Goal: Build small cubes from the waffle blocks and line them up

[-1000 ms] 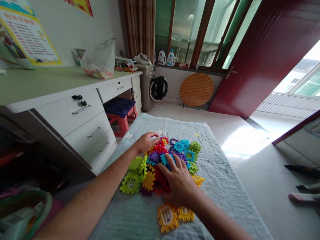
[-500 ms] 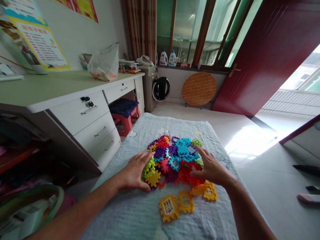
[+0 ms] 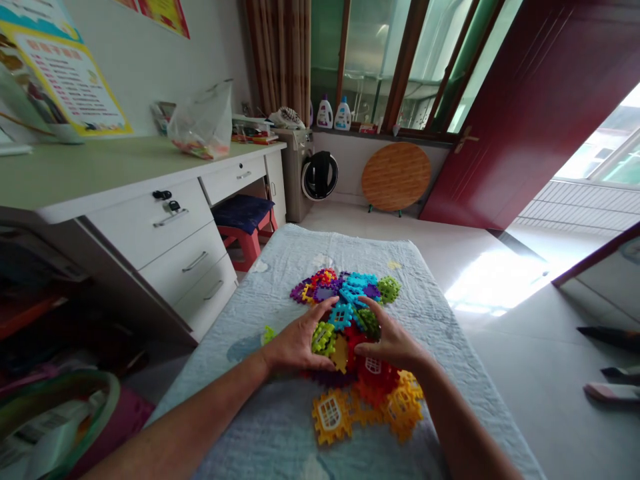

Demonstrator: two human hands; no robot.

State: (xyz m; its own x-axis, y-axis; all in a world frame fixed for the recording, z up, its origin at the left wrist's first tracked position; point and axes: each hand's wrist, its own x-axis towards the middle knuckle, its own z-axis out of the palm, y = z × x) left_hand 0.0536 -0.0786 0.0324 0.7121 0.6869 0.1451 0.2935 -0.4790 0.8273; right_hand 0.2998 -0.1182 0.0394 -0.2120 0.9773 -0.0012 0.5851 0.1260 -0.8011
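Observation:
A heap of colourful interlocking plastic building blocks lies between my two hands. My left hand (image 3: 296,343) cups its left side, thumb and fingers spread, beside a lime green block (image 3: 324,339) and a flat yellow block (image 3: 341,355). From the opposite side my right hand (image 3: 397,343) curves open around red blocks (image 3: 377,380) and a dark green block (image 3: 369,323). Light blue blocks (image 3: 341,317) show between the fingertips. Closer to me are a yellow window block (image 3: 331,413) and more yellow blocks (image 3: 404,405). Some blocks are hidden beneath the hands.
The blocks lie on a pale blue cloth (image 3: 250,427) over a table. To the left stand a desk with drawers (image 3: 175,250), a stool (image 3: 245,215) and a basket (image 3: 113,413). Farther off are a washing machine (image 3: 299,177), a round wooden tabletop (image 3: 396,177) and a red door (image 3: 493,127).
Both hands have moved inward, squeezing the middle of the heap together. Red and yellow blocks have shifted nearer to me, and a lime green block now shows left of my left hand.

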